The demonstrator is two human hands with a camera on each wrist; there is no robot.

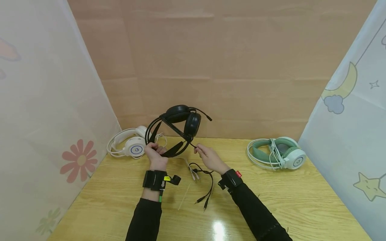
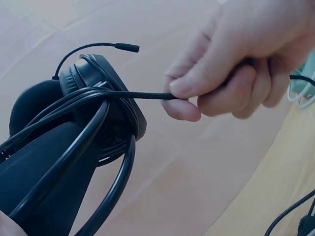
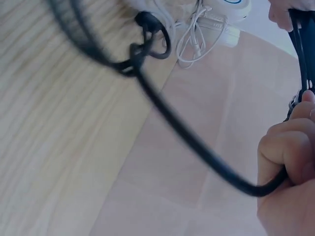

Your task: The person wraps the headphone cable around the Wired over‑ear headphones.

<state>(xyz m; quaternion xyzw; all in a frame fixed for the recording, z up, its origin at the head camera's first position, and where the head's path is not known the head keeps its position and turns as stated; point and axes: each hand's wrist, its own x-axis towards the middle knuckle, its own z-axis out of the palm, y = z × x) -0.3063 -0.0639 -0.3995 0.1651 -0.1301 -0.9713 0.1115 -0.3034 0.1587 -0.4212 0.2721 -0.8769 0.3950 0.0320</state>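
A black headset point(image 1: 192, 124) with a boom microphone is held up over the table, its cable wound several times around the headband and ear cups. My left hand point(image 1: 155, 155) grips it by the headband. Between thumb and forefinger, my right hand point(image 2: 221, 69) pinches the black cable point(image 2: 147, 95), drawn straight out from one ear cup. In the right wrist view the cable's further stretch point(image 3: 187, 135) leaves the curled fingers and hangs toward the table. Its split end with two plugs point(image 1: 205, 200) lies on the wood below my hands.
White headphones point(image 1: 134, 146) with a white cord sit at the back left, partly behind my left hand. Green and white headphones point(image 1: 291, 154) with a bundled cord lie at the right. White plugs point(image 1: 194, 175) and a thin pale strip point(image 1: 184, 196) lie mid-table.
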